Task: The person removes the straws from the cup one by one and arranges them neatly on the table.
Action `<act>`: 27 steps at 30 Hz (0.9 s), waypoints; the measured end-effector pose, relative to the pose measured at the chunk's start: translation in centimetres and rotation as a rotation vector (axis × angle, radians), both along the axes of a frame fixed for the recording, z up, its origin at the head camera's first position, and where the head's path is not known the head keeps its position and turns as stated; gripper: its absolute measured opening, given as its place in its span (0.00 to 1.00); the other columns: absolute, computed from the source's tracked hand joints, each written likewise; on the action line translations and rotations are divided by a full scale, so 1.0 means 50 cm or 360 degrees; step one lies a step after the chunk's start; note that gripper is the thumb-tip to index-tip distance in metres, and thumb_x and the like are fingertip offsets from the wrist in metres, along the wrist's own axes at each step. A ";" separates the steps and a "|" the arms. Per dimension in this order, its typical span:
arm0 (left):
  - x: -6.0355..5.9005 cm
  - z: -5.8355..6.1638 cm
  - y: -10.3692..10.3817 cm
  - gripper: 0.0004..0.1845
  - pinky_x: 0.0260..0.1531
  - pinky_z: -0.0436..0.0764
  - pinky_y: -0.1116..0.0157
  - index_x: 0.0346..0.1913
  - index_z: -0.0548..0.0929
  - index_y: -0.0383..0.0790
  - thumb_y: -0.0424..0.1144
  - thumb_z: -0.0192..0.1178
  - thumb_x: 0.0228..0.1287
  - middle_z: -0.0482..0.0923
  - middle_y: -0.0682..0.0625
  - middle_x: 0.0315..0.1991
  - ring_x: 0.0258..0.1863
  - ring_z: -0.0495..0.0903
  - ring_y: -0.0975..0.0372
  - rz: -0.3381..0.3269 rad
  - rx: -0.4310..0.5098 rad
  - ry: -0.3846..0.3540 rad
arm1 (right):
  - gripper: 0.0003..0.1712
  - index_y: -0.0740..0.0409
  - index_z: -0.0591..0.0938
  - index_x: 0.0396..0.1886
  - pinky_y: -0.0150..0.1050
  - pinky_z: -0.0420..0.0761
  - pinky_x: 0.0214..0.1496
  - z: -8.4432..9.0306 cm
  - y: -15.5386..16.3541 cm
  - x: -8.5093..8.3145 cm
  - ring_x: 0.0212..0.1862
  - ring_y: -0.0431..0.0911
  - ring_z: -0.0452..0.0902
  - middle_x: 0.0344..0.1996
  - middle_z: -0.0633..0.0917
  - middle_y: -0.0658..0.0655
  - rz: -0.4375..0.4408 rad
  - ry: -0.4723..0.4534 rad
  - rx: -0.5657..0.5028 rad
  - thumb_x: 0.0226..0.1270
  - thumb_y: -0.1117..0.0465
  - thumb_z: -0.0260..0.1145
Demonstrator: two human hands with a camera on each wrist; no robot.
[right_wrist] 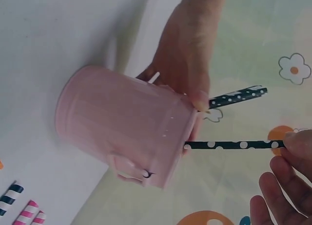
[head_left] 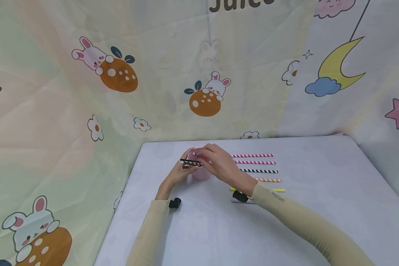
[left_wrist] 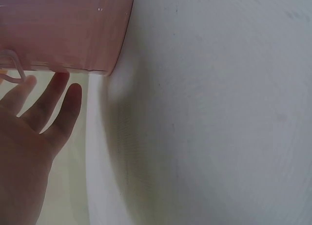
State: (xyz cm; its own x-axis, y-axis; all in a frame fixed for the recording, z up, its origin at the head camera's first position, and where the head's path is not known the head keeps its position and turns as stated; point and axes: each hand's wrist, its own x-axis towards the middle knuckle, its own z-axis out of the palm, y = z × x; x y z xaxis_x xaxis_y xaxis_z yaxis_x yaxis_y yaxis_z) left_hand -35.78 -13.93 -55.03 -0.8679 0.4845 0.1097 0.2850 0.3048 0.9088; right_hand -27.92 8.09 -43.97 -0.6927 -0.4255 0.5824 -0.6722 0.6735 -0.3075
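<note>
A pink translucent pail-shaped cup [right_wrist: 122, 120] with small side handles stands at the far middle-left of the white table. My left hand [head_left: 180, 170] holds it near the rim, thumb at the top edge; in the left wrist view its other fingers [left_wrist: 66, 115] spread along the side. Beside that thumb, black straws with white dots [right_wrist: 239, 97] stick out past the rim. With thumb and fingertips, my right hand [head_left: 221, 164] pinches the top of another black dotted straw [right_wrist: 234, 144], whose lower end is at the cup's mouth.
To the right of the cup, several straws lie in a row: pink-striped [head_left: 254, 162], black-striped [head_left: 261, 171], orange-striped [head_left: 269, 180] and yellow [head_left: 279, 190]. The right forearm partly covers the nearest ones. A printed cloth [head_left: 166, 74] hangs behind the table.
</note>
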 end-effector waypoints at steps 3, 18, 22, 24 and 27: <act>-0.002 -0.002 0.001 0.44 0.55 0.73 0.59 0.80 0.53 0.48 0.36 0.66 0.67 0.63 0.41 0.75 0.60 0.72 0.53 -0.0004 0.0004 0.0001 | 0.14 0.53 0.87 0.47 0.37 0.83 0.53 0.008 0.002 0.002 0.50 0.45 0.79 0.44 0.86 0.51 0.0019 0.0012 -0.0042 0.61 0.60 0.75; 0.000 -0.005 -0.001 0.43 0.53 0.75 0.61 0.78 0.57 0.58 0.38 0.68 0.65 0.67 0.49 0.73 0.60 0.72 0.56 0.0028 0.0019 0.0029 | 0.11 0.55 0.86 0.45 0.41 0.83 0.54 0.056 0.036 0.004 0.50 0.46 0.80 0.44 0.85 0.52 -0.0020 0.0028 -0.0174 0.63 0.63 0.74; -0.002 -0.004 0.000 0.44 0.54 0.75 0.60 0.79 0.55 0.53 0.37 0.67 0.66 0.64 0.45 0.75 0.62 0.71 0.54 0.0022 -0.0005 0.0009 | 0.11 0.55 0.86 0.45 0.41 0.83 0.54 0.075 0.053 0.004 0.50 0.45 0.80 0.44 0.85 0.51 -0.0022 0.0018 -0.0257 0.63 0.63 0.74; -0.002 -0.003 0.000 0.44 0.55 0.75 0.59 0.80 0.54 0.51 0.37 0.67 0.66 0.63 0.43 0.75 0.63 0.71 0.51 0.0019 -0.0010 -0.0005 | 0.10 0.55 0.86 0.44 0.42 0.83 0.52 0.081 0.063 0.006 0.49 0.44 0.80 0.44 0.84 0.51 -0.0010 -0.0017 -0.0312 0.63 0.63 0.73; -0.002 -0.002 0.000 0.44 0.56 0.75 0.58 0.80 0.54 0.51 0.37 0.67 0.66 0.62 0.42 0.75 0.64 0.70 0.49 0.0021 -0.0016 -0.0025 | 0.09 0.54 0.85 0.44 0.44 0.83 0.50 0.087 0.079 0.009 0.48 0.44 0.79 0.43 0.84 0.51 0.0000 -0.0080 -0.0396 0.65 0.62 0.72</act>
